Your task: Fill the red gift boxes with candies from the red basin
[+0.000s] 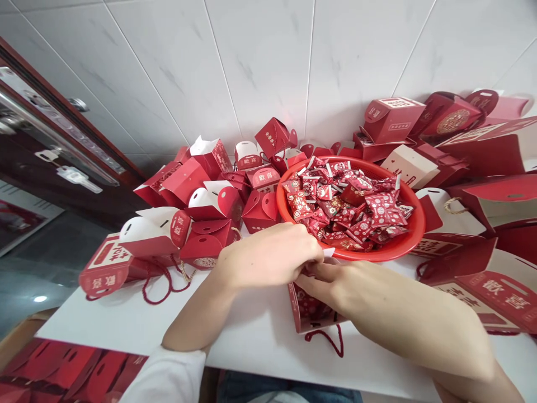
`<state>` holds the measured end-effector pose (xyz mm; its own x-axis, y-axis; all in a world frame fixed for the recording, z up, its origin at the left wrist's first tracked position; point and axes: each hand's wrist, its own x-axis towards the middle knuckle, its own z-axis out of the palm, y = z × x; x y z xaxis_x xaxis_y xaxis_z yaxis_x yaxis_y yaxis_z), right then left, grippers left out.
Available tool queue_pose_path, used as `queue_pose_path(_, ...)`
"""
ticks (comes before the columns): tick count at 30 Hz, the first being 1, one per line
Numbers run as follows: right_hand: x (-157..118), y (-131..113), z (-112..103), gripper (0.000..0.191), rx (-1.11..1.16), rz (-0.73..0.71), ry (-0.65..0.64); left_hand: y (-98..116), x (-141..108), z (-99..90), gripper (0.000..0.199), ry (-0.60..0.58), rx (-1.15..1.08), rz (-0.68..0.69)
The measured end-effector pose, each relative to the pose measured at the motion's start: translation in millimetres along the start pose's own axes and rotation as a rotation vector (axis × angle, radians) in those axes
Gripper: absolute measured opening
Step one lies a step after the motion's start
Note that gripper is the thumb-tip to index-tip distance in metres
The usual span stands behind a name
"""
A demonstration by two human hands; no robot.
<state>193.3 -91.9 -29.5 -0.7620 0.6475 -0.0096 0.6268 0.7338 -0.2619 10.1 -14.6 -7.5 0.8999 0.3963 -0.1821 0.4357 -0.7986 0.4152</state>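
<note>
In front of the red basket (394, 254), on the person's side, an open gift box (295, 313) is held between the left hand (277, 252) and the right hand (344, 285), probably so that its walls are kept steady while its top is handled. The fingers of both hands are bent together over the rim; whether anything is pinched by either cannot be told, as the tips are hidden. Wrapped packets (308, 302) are seen inside, and a cord loop (340, 342) is left lying outside (perhaps just out of the way). The basket is heaped with similar packets (380, 207), seemingly placed there for easy reach. It is flanked by red cartons on its left (213, 240) and on its right (507, 296). All are carried by a white worktop (260, 347), backed by a tiled wall (268, 67). Far left of the basket, a dark door is seen with keys (79, 178) hung at its lock.
</note>
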Motion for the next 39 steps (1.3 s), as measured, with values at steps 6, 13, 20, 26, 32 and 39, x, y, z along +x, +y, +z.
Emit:
queue_pose_path(6, -4, 2, -11, 0.032, 0.002, 0.016, -0.066, -3, 2, -1.2, 0.029, 0.019, -0.047, 0.053)
queue_pose_path(13, 14, -8, -11, 0.022, -0.035, -0.057, -0.244, -1, 3, -0.4, 0.028, 0.004, 0.006, 0.061)
queue_pose_path(20, 20, -2, -9, 0.022, 0.052, -0.015, -0.187, -7, 7, -0.3, 0.025, -0.011, -0.064, 0.055)
queue_pose_path(26, -52, -14, 44, 0.028, 0.315, 0.385, 0.726, -9, 7, 3.6, 0.027, 0.030, -0.062, 0.134)
queue_pose_path(32, -67, -69, 132, 0.081, 0.276, 0.638, 0.805, 8, 25, 18.9, 0.030, 0.134, -0.157, 0.182)
queue_pose_path(39, -89, -84, 135, 0.023, 0.280, 0.765, 0.990, 18, 51, 43.6, 0.026, 0.194, -0.470, 0.167)
